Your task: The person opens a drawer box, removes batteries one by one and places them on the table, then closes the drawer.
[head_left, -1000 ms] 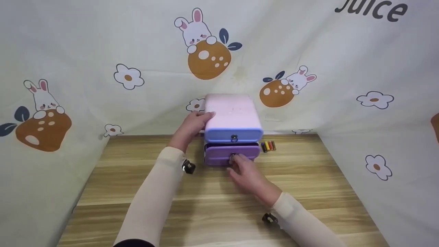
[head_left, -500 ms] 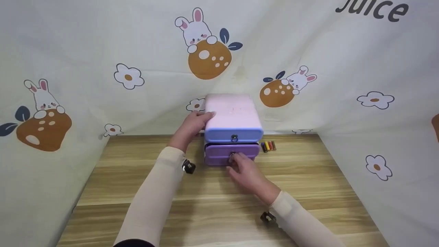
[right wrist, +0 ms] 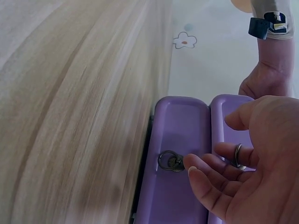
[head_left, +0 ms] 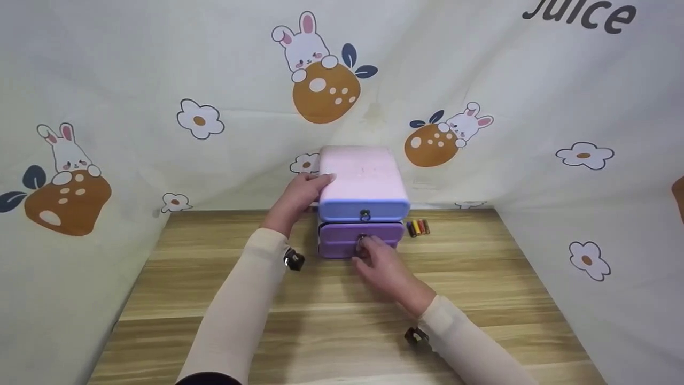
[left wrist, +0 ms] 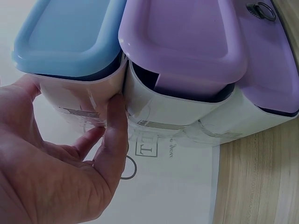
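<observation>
A stacked drawer unit (head_left: 363,174) has a pink top case with a blue drawer front (head_left: 342,212) and purple drawers below. My left hand (head_left: 302,195) grips the pink case at its left side, thumb on top; in the left wrist view fingers lie against its side, by the seam below. My right hand (head_left: 386,270) is at the upper purple drawer (left wrist: 187,35), which stands slightly out of its white case. In the right wrist view, the index finger is in that drawer's metal ring pull (right wrist: 238,154), other fingers loosely bent over the lower purple drawer (right wrist: 180,123).
Several small coloured cylinders (head_left: 418,228) lie on the wooden table (head_left: 331,315) right of the unit. A printed cloth (head_left: 240,160) rises behind and at both sides. A second ring pull (right wrist: 171,161) hangs on the lower purple drawer.
The upper purple drawer has slid a little inward, narrowing the dark gap above its front. My right hand has moved slightly forward with it; the left hand stays in place.
</observation>
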{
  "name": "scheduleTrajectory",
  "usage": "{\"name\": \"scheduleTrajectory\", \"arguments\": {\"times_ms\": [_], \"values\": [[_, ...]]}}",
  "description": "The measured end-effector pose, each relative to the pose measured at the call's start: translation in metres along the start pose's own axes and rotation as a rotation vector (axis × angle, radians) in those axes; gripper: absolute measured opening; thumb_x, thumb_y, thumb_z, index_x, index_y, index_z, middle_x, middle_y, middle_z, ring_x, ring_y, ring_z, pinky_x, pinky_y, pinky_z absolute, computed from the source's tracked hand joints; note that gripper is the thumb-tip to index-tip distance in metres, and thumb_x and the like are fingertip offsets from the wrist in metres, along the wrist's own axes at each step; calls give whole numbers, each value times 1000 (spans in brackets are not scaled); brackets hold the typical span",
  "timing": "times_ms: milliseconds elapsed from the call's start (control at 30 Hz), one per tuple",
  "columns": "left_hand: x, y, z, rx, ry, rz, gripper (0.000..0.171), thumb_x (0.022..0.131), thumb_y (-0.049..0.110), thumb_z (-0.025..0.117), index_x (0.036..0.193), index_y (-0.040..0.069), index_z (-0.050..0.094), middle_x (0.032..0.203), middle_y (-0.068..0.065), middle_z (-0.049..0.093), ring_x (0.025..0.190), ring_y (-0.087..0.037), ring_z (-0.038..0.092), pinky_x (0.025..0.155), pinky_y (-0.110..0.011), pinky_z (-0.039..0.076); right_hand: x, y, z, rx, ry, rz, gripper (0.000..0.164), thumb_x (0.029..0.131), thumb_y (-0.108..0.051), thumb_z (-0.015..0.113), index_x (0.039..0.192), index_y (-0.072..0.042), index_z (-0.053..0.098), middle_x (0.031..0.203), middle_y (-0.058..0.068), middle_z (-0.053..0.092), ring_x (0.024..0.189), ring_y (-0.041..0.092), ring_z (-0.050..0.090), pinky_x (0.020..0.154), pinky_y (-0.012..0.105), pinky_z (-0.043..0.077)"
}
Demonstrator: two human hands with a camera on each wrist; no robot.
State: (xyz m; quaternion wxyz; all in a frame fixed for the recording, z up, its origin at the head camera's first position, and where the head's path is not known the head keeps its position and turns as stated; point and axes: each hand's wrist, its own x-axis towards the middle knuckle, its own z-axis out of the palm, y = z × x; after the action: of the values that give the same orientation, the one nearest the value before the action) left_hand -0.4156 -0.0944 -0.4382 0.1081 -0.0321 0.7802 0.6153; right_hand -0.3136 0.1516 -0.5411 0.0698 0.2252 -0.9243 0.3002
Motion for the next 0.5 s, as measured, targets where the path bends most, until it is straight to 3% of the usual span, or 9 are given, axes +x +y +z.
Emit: {"name": "scheduleTrajectory", "arguments": {"times_ms": [300, 500], "values": [[-2, 1, 1, -65, -17, 8, 79, 103, 58, 71, 155, 2, 48, 137, -15, 65, 125, -29, 65, 106, -49, 57, 6, 1, 1, -29, 18, 1, 24, 101, -21, 78, 119, -7, 71, 109, 4, 67, 97, 21, 68, 90, 43, 62], [-3, 3, 0, -47, -18, -4, 80, 103, 59, 70, 156, 3, 48, 138, -15, 64, 127, -30, 64, 111, -52, 55, 7, 0, 0, -44, 19, 2, 26, 101, -21, 78, 121, -6, 71, 108, 4, 68, 94, 21, 67, 88, 43, 62]]}}
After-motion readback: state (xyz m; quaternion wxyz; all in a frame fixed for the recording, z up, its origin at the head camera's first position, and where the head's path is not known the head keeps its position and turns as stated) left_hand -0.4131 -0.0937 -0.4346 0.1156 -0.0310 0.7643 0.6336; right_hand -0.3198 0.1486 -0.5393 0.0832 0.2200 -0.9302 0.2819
